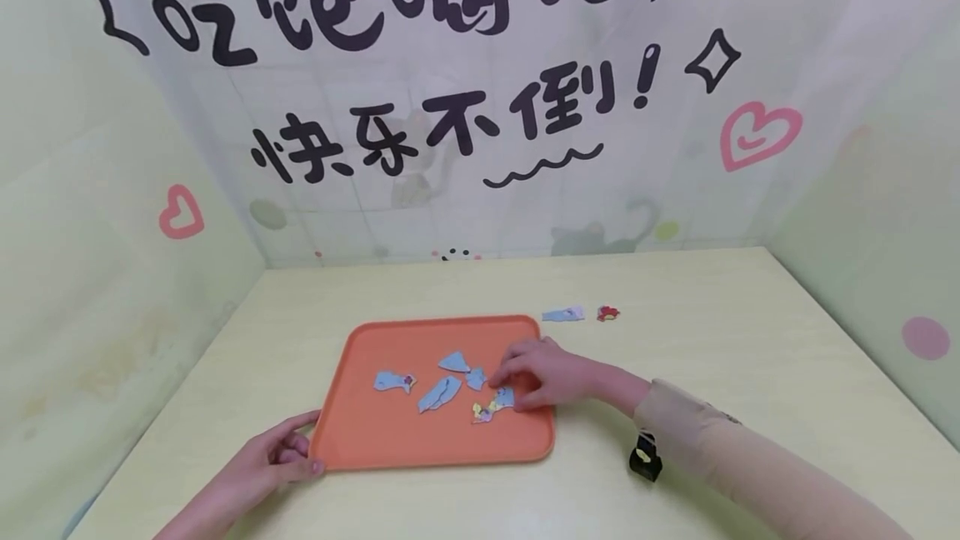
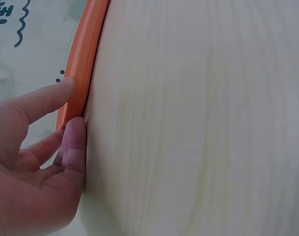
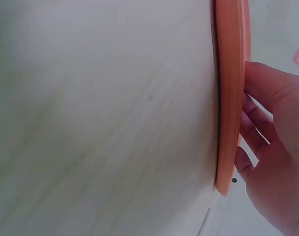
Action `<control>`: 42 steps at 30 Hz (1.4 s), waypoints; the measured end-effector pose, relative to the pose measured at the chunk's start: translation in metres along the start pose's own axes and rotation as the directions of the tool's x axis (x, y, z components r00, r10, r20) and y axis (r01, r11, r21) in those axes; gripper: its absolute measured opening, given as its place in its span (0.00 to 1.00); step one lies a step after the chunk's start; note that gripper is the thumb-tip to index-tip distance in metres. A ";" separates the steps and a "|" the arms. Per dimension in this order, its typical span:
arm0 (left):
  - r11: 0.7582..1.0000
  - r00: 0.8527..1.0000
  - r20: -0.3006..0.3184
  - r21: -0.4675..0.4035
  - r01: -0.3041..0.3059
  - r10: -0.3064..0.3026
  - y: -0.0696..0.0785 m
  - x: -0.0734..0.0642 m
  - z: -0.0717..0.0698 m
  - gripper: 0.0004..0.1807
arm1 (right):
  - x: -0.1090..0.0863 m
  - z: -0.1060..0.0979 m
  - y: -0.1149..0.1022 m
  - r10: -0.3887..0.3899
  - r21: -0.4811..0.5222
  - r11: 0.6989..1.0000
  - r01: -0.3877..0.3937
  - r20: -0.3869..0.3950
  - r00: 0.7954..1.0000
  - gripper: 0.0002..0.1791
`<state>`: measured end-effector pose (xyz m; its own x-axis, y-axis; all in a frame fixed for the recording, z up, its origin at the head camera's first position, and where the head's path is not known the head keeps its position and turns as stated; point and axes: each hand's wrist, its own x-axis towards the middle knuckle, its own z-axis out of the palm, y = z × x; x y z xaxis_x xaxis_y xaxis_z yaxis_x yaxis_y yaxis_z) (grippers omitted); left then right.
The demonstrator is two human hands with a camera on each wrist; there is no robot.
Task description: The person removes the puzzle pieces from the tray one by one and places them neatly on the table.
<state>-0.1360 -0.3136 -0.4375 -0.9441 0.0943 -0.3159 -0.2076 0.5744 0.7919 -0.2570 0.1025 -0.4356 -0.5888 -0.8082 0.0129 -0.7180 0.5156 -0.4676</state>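
An orange tray [image 1: 375, 440] lies on the table. Its near left corner is between the thumb and fingers of my left hand [image 1: 273, 457]; in the left wrist view the thumb lies on the tray's rim [image 2: 79, 69]. My right hand [image 1: 546, 369] reaches over the tray's right side, thumb and fingertips bent about a light blue and yellow puzzle piece [image 1: 504, 397], partly covered by them. Left of it lie more irregular light blue pieces: a triangular one [image 1: 453, 362], a small one [image 1: 476, 378], a long one [image 1: 439, 394] and one with a red detail [image 1: 390, 381].
Behind the tray's far right corner, a blue and lilac piece [image 1: 562, 314] and a red piece [image 1: 608, 313] lie on the wooden table [image 1: 712, 340]. A small black object [image 1: 645, 457] is beside the right sleeve. Printed curtains [image 1: 465, 207] close off the back and sides.
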 end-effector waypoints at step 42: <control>1.000 0.999 0.039 0.024 -0.018 0.017 -0.002 0.001 -0.004 0.46 | -0.016 -0.058 0.036 -0.043 -0.216 0.976 -0.007 -0.225 0.973 0.15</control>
<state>-0.1374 -0.3178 -0.4369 -0.9368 0.1360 -0.3223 -0.1841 0.5918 0.7848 -0.2950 0.1506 -0.4011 -0.6257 -0.7450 0.2314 -0.7773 0.5704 -0.2653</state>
